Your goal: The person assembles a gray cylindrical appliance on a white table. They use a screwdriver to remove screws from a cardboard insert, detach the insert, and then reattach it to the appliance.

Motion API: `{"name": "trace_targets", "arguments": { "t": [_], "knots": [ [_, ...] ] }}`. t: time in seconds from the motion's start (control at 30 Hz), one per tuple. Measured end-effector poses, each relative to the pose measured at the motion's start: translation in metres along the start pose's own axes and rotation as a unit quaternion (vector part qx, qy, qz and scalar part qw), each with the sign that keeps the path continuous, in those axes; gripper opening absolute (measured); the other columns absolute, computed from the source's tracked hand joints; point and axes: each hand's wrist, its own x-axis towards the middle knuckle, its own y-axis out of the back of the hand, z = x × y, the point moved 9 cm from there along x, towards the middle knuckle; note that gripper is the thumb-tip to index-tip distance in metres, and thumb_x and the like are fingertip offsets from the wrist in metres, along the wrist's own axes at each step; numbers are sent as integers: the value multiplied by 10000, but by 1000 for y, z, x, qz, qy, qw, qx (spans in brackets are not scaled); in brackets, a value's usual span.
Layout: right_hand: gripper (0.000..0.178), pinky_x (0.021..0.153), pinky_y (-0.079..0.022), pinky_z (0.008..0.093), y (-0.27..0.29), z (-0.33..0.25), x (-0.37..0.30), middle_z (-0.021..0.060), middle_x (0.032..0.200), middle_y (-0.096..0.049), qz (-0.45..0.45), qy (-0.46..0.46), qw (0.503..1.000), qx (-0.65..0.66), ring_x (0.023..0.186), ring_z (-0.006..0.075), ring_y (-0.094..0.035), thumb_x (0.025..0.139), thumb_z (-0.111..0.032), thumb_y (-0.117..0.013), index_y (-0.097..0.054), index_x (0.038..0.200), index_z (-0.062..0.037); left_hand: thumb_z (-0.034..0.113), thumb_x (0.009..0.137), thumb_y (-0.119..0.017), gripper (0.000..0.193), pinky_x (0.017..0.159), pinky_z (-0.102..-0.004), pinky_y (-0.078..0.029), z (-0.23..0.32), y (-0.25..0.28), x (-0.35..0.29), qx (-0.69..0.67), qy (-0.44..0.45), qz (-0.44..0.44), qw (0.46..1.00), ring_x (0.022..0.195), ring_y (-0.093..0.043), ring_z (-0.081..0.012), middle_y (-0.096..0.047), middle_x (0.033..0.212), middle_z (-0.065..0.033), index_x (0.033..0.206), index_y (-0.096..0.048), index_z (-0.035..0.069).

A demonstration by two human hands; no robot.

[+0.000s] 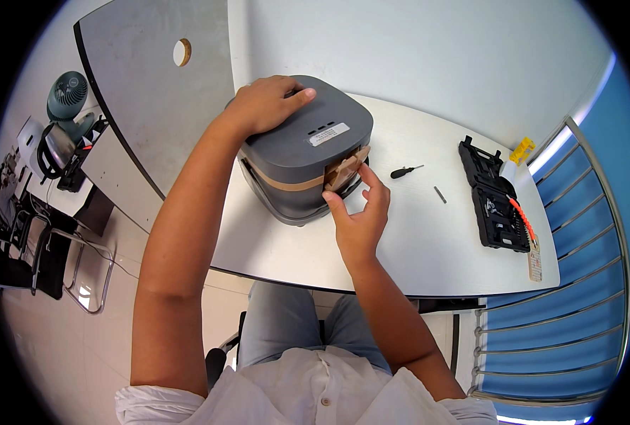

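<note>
A dark grey, rounded box-shaped appliance (pixel 287 152) with a tan band round its side stands on the white table. My left hand (pixel 269 105) lies over the back left of its top, thumb stretched out and some fingertips hidden. At the right front side, a light tan panel (pixel 345 170) juts out at a slant from an opening in the body. My right hand (pixel 361 216) has thumb and forefinger on the panel's edges, with the other fingers curled. A label (pixel 328 134) and small slots sit on the top near the front.
On the white table (pixel 414 234), a black-handled screwdriver (pixel 403 172) and a small metal bit (pixel 439 194) lie right of the appliance. Farther right is an unfolded black tool case (pixel 495 205) with an orange flexible shaft (pixel 522 218). A metal railing (pixel 584 198) borders the right side.
</note>
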Motion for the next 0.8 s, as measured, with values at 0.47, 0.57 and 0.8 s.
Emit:
{"name": "trace_targets", "arguments": {
  "t": [0.47,0.57,0.8],
  "knots": [
    [691,931,-397,418,-5,-4,0,137,1249,-469,-3,18,1000,10,1132,296,-454,667,-145,-815,-449,1244,-37,567,882,-446,564,906,-399,-449,-3,1,0,3,6,4,1000,1076,-590,-275,-637,1152,-99,1151,-637,110],
    [700,913,-403,401,-6,0,2,137,1232,-469,-2,12,999,38,1129,282,-455,665,-121,-806,-435,1252,-39,573,880,-447,570,910,-395,-449,-3,2,-1,1,8,12,1000,1078,-589,-278,-637,1152,-102,1157,-633,111],
    [699,860,-428,377,10,3,3,126,1181,-495,21,33,996,80,1072,273,-493,643,-96,-796,-450,1248,-37,564,883,-452,586,916,-388,-447,-3,0,-1,-27,7,13,1000,1084,-587,-288,-620,1175,-134,1178,-617,86]
  ]
}}
